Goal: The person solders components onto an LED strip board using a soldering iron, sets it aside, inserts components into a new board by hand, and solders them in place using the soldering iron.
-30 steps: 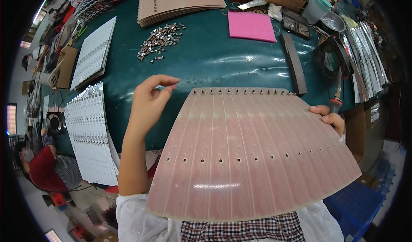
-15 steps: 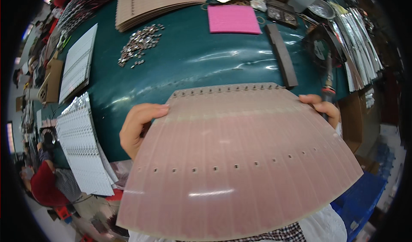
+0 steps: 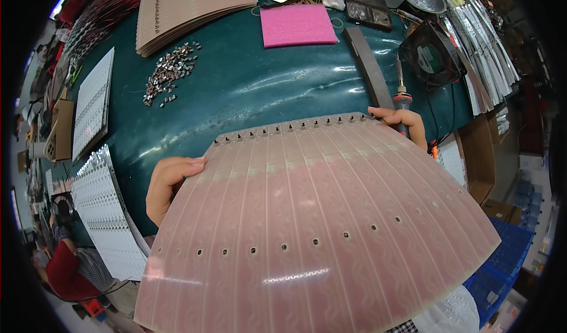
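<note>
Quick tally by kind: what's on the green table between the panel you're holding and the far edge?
Pink foam pad: 1
Stack of tan panels: 1
Pile of small metal parts: 1
Grey metal bar: 1
Black fan: 1
Soldering iron: 1
Total: 6

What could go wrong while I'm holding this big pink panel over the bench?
The pink panel is gripped only at its edges by the left hand and right hand, so it may flex or slip. It hides the near bench. Its far right corner sits close to the soldering iron and could knock it.
</note>
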Tool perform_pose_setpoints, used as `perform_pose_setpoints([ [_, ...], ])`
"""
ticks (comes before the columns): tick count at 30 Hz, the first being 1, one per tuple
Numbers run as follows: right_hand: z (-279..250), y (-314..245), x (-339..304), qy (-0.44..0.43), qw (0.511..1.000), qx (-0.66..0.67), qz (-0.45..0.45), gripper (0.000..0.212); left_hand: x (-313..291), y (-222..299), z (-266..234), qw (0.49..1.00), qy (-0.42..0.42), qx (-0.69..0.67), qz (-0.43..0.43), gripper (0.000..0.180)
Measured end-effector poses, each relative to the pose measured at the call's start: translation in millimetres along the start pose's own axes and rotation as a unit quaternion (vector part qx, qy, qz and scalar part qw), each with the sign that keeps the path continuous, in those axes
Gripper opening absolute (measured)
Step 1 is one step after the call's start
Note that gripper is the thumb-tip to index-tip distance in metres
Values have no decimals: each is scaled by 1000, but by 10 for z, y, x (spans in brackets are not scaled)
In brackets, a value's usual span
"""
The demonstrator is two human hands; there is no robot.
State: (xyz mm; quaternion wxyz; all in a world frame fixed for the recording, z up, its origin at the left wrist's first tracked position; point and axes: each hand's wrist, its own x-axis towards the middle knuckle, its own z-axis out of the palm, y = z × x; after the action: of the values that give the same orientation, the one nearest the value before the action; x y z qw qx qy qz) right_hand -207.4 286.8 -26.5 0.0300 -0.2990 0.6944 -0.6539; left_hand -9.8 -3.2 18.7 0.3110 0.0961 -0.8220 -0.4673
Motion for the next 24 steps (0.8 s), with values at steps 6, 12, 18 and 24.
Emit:
perform_pose_setpoints([
  [6, 32, -36, 9, 15, 1000, -11, -9, 20, 12, -11, -29, 1000, -24, 2, 7, 24],
  [12, 31, -72, -19, 19, 999, -34, -7, 21, 14, -40, -31, 999, -20, 9, 24, 25],
  [18, -24, 16, 23, -13, 998, -31, -56, 21, 3, 17, -38, 1000, -11, 9, 20, 25],
  [24, -37, 32, 18, -10, 998, -37, -57, 23, 10, -50, -4, 1000, -23, -5, 6, 25],
])
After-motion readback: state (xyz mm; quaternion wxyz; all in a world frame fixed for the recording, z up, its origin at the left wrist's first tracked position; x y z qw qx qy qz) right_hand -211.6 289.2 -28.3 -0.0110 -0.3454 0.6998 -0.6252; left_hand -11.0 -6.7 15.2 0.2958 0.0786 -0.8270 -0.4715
